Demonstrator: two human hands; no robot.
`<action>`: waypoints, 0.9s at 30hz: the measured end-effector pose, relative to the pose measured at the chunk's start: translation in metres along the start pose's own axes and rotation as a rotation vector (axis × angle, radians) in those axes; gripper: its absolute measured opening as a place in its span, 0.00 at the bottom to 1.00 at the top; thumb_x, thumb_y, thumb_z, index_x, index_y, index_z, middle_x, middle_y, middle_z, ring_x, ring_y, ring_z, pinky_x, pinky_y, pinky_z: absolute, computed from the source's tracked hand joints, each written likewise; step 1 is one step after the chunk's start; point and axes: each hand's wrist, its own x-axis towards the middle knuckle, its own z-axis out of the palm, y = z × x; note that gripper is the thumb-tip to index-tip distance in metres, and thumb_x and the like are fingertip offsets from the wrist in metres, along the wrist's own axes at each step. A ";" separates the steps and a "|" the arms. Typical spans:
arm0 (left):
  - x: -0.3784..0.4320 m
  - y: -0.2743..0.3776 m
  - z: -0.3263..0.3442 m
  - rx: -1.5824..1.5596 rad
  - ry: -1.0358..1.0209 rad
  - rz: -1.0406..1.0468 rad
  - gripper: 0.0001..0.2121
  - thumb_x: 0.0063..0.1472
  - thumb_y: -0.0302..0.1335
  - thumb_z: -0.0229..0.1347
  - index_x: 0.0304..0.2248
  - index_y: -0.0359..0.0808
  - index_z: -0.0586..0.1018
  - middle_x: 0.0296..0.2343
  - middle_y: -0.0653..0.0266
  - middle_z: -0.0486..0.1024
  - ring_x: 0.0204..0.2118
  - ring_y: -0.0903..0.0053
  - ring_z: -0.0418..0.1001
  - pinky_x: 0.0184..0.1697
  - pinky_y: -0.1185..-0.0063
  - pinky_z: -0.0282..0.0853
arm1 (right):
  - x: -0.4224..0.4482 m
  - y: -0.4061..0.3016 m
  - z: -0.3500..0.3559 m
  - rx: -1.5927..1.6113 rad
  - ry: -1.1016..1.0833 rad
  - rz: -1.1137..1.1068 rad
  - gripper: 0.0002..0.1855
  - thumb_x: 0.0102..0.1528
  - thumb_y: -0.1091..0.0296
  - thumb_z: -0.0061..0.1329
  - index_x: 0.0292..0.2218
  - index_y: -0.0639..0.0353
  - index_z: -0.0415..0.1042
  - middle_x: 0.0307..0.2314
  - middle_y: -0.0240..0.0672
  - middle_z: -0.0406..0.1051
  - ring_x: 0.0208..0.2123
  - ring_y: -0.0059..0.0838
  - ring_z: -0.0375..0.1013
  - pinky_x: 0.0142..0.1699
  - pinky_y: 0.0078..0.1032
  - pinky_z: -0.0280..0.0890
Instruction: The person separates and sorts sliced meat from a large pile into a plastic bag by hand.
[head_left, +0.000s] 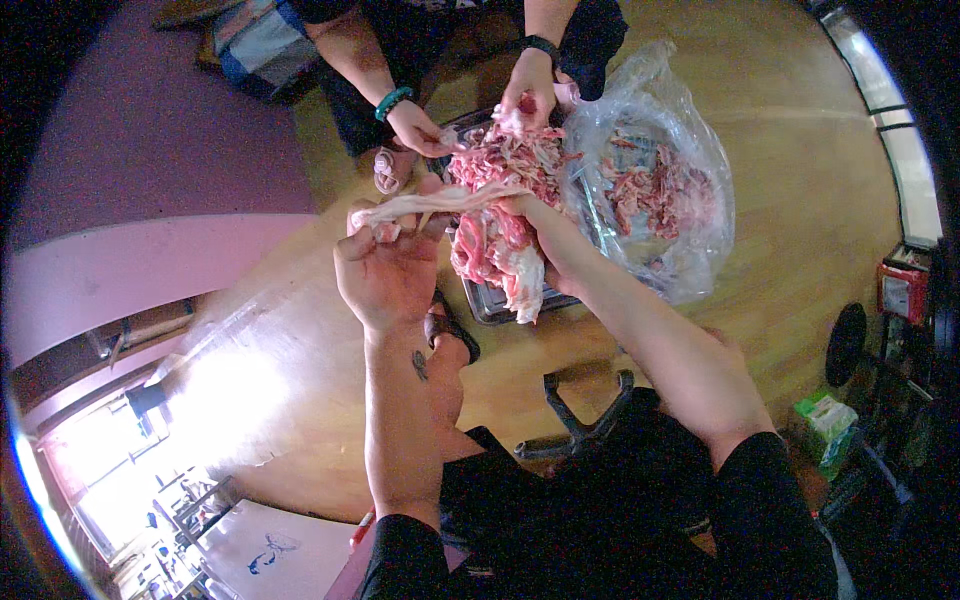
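Observation:
Stretched between my two hands is a long pale strip of raw meat or fat (442, 202). My left hand (390, 262), palm up, has the strip's left end in its fingers. At the other end, my right hand (536, 217) grips it, with its fingertips partly hidden. Below the strip, a heap of raw pink meat pieces (517, 161) fills a metal tray (487, 304) on the floor. One larger whitish piece (521, 274) hangs over the tray's near edge.
Across the tray, another person's hands (420, 131) handle meat at the far side. Right of the tray stands a clear plastic bag (705, 247) with more meat pieces inside. Dark chair legs (585, 424) are near me. A white table (277, 525) is at lower left.

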 end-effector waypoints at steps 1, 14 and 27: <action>0.000 -0.002 0.003 -0.017 0.014 0.000 0.07 0.57 0.30 0.43 0.26 0.38 0.69 0.25 0.64 0.70 0.40 0.62 0.73 0.54 0.51 0.67 | 0.001 -0.001 -0.007 -0.008 -0.002 0.000 0.16 0.61 0.57 0.45 0.44 0.58 0.72 0.30 0.35 0.75 0.29 0.27 0.76 0.34 0.29 0.75; -0.015 -0.007 -0.020 0.546 -0.191 -0.043 0.13 0.63 0.31 0.51 0.33 0.26 0.75 0.34 0.49 0.79 0.38 0.66 0.77 0.43 0.74 0.72 | -0.006 -0.014 -0.006 0.176 -0.111 -0.184 0.18 0.61 0.53 0.48 0.45 0.57 0.69 0.36 0.39 0.76 0.35 0.32 0.78 0.34 0.28 0.76; -0.007 -0.038 0.004 1.608 -0.156 0.534 0.08 0.48 0.23 0.65 0.30 0.36 0.81 0.29 0.59 0.79 0.34 0.68 0.76 0.39 0.73 0.71 | 0.003 -0.016 -0.015 -0.149 0.062 -0.345 0.16 0.56 0.60 0.58 0.43 0.57 0.72 0.33 0.30 0.76 0.32 0.22 0.75 0.36 0.23 0.71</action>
